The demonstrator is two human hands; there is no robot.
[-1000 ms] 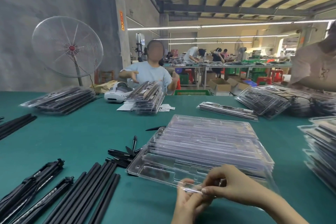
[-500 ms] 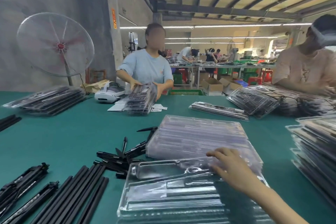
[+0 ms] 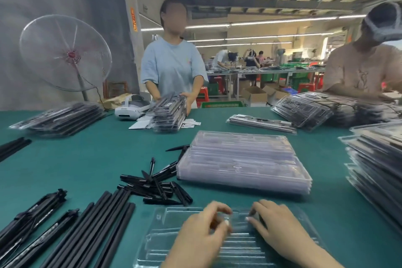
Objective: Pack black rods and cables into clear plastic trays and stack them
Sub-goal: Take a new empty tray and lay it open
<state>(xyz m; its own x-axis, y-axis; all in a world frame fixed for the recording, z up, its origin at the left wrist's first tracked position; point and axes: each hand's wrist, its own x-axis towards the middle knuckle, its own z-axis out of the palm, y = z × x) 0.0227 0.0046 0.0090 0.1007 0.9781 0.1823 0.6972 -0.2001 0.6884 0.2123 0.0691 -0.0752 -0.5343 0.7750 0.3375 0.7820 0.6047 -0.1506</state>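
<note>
Both hands down on a single clear plastic tray (image 3: 174,235) lying flat on the green table (image 3: 76,165) at the near edge; left hand (image 3: 202,230) with fingers curled and slightly parted, tips resting on the tray's upper middle; right hand (image 3: 276,224) just beside it, fingers likewise bent, tips pressing the same ridge of the tray; blurred, so cannot tell whether either hand actually pinches the plastic or merely rests on it. Tray empty in its visible compartments. Just beyond it, a stack of empty clear trays (image 3: 243,163), apart from the hands. Left of the single tray, a row of long black rods (image 3: 93,230) lying side by side, with folded black tripod-like pieces (image 3: 32,217) further left, and a loose heap of short black pieces (image 3: 156,185) between rods and stack. Packed tray piles at the right edge (image 3: 378,165) and far left (image 3: 61,117). An orange vertical sign (image 3: 133,19) on the pillar, characters too small to read; small white print on the tripod-like pieces, also illegible
</note>
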